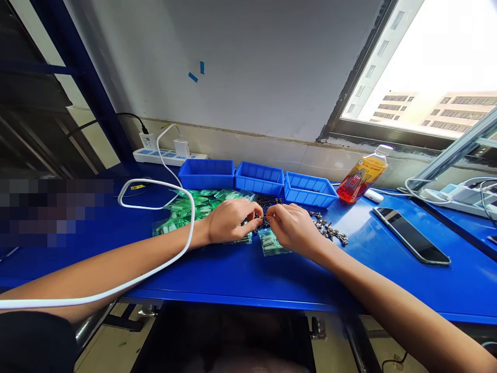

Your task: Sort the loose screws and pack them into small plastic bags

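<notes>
head view, everything placed off the middle bin:

middle bin (pixel 259 178): blue plastic, sits at the back of the blue table (pixel 240 274), can't see anything inside from this angle

left bin (pixel 206 173): same blue type, touching the middle bin's left side, contents not visible

right bin (pixel 309 189): touching its right side, looks the same, inside hidden too

black screws (pixel 267 203): dark pile just in front of the middle bin, hands are right on it

left hand (pixel 232 219): in front of the middle bin, fingertips pinched on a small black part from the pile

right hand (pixel 294 226): meets the left one fingertip to fingertip, pinched on the same small bit, too tiny to tell more

green packets (pixel 194 207): heap of little clear bags, front-left of the middle bin; one more packet (pixel 273 242) lies under the right hand

silver screws (pixel 330 230): loose scatter, front-right of the middle bin

bottle (pixel 361 176): right of the right bin, orange-red drink, label writing unreadable

phone (pixel 411 241): far right, screen dark
</notes>
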`<state>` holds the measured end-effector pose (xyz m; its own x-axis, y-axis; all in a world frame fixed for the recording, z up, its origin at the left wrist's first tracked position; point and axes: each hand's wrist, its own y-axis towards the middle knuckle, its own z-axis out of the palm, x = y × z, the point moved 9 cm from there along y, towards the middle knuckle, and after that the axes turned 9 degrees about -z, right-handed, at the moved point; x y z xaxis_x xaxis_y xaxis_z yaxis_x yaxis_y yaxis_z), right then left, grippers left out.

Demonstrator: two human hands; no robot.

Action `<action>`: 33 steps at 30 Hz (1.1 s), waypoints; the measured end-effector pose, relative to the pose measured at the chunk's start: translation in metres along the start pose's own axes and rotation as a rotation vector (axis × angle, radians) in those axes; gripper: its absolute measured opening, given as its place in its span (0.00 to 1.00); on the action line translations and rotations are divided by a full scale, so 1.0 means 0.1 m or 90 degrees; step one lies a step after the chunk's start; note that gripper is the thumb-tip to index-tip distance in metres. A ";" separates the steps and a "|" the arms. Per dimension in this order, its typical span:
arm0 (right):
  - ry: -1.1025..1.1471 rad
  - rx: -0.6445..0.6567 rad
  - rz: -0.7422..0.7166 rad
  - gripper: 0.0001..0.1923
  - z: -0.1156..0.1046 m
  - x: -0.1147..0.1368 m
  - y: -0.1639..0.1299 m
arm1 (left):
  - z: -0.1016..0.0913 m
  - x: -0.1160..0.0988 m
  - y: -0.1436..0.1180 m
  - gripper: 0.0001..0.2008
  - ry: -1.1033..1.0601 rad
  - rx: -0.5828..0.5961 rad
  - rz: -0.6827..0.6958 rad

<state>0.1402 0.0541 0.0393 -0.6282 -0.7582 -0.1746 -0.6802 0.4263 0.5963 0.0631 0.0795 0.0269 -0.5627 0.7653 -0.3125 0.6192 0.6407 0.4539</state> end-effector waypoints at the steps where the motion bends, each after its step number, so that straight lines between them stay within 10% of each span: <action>1: 0.001 0.000 0.003 0.09 0.00 0.00 0.00 | -0.01 0.00 0.00 0.07 -0.009 -0.005 0.001; 33: 0.029 0.018 0.036 0.06 0.03 -0.03 -0.01 | -0.01 0.01 0.00 0.10 0.001 -0.015 -0.002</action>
<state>0.1418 0.0573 0.0368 -0.6481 -0.7542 -0.1054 -0.6555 0.4820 0.5815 0.0621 0.0801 0.0277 -0.5650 0.7635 -0.3128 0.6050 0.6411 0.4722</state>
